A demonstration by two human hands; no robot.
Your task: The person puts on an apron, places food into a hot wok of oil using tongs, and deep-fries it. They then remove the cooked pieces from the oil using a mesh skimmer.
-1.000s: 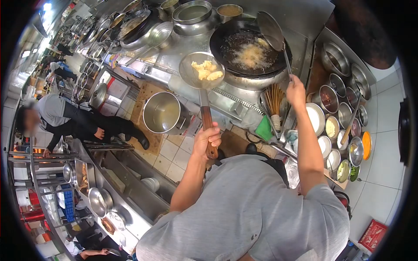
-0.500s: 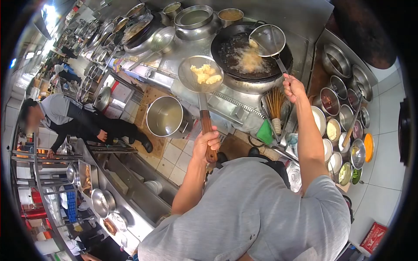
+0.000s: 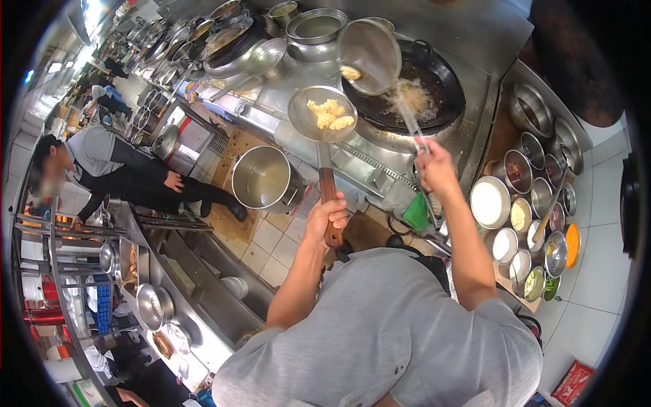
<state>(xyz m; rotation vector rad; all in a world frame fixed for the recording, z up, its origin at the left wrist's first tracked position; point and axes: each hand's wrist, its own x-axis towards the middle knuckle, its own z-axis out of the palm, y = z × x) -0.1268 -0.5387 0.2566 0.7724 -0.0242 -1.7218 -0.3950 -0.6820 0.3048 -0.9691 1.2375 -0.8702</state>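
Observation:
My left hand (image 3: 327, 221) is wrapped round the wooden handle of a wire strainer (image 3: 300, 117). Several pale yellow fried pieces (image 3: 329, 114) lie in its bowl, level over the stove's front edge. My right hand (image 3: 436, 167) grips the metal handle of a second strainer (image 3: 376, 51), slightly blurred and tilted over the left side of the wok. One fried piece (image 3: 350, 72) sits at that strainer's left edge. Below it, oil bubbles in the black wok (image 3: 451, 85).
A large steel pot (image 3: 237, 186) stands on the floor to the left. Bowls of ingredients, including a white one (image 3: 490, 201), crowd the right counter. Another person (image 3: 119, 169) is at the left, near a steel counter (image 3: 203, 325). A green cloth (image 3: 415, 212) lies at the stove front.
The right strainer has moved left from over the wok's bubbling middle to its left side and tilted, carrying one fried piece. The left strainer stays nearly in place.

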